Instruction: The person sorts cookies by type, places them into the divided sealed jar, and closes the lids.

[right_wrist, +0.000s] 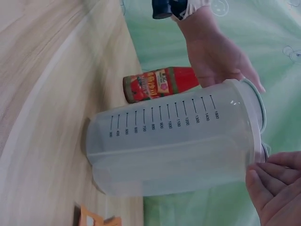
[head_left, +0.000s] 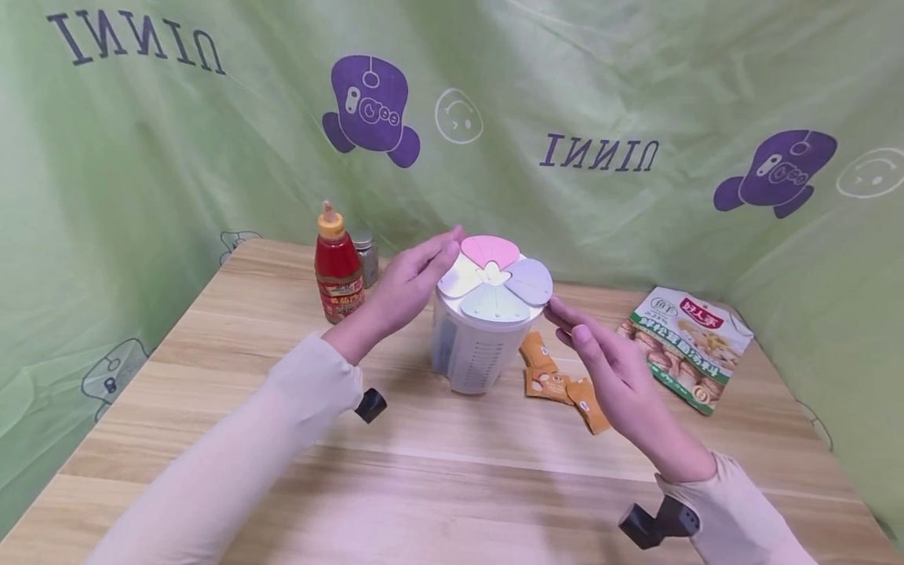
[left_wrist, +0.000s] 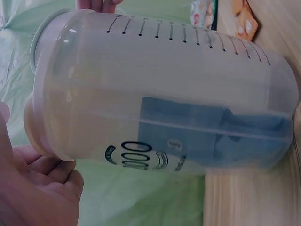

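Note:
A translucent storage canister (head_left: 475,357) stands upright on the table, its side marked with a measuring scale. Its white lid carries petal-shaped flaps in pink, white, mint and lilac (head_left: 530,282), all lying flat. My left hand (head_left: 404,289) rests against the left side of the lid with its fingers extended. On the opposite side, the fingers of my right hand (head_left: 621,369) touch the lid's rim, the thumb held apart. Blue packets (left_wrist: 183,127) show through the canister wall in the left wrist view.
Left of the canister stands a red sauce bottle (head_left: 339,271) with a yellow cap, a small shaker jar (head_left: 368,260) behind it. Several orange sachets (head_left: 547,384) lie just right of the canister. A green and white food pouch (head_left: 685,345) lies farther right. A green curtain (head_left: 600,86) hangs behind.

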The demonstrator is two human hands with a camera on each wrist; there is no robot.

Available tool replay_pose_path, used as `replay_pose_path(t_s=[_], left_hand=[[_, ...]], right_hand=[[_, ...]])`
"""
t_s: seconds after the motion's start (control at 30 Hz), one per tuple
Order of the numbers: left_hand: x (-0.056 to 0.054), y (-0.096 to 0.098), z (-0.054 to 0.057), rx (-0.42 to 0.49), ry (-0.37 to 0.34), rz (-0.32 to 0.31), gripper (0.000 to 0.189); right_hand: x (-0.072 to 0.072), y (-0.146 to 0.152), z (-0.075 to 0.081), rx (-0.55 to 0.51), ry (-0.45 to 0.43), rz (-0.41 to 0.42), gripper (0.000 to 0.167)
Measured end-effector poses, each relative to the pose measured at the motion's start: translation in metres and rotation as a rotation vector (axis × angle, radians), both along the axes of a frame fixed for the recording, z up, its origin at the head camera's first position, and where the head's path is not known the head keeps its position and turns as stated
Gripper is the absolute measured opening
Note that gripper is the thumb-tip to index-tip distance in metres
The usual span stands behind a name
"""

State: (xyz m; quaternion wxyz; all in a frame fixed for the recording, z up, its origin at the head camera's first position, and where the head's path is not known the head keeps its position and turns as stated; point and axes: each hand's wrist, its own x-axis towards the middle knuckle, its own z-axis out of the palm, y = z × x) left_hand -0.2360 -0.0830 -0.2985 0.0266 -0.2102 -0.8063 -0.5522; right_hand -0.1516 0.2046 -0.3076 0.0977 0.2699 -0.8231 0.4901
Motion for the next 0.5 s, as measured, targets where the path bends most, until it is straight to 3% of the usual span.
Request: replay_pose_path(t_s=[0.1,0.23,0.37,0.5], left_hand=[[0.005,-0.004,-0.001,-0.056,0.063,0.035,0.055],[0.014,-0.008,0.002,-0.132,0.238,0.044,0.055],[0.026,-0.008,0.004,-0.224,0.435,0.003,0.054],[0.037,-0.007,0.005,-0.349,0.580,-0.021,0.052]], right_hand=[[-0.003,0.000,0.002,0.018,0.042,-0.084,0.038],[-0.011,0.003,0.009,0.006,0.133,-0.145,0.033],[-0.023,0.004,0.018,0.066,0.250,-0.109,0.037],[-0.035,0.003,0.025,0.192,0.347,-0.014,0.047]])
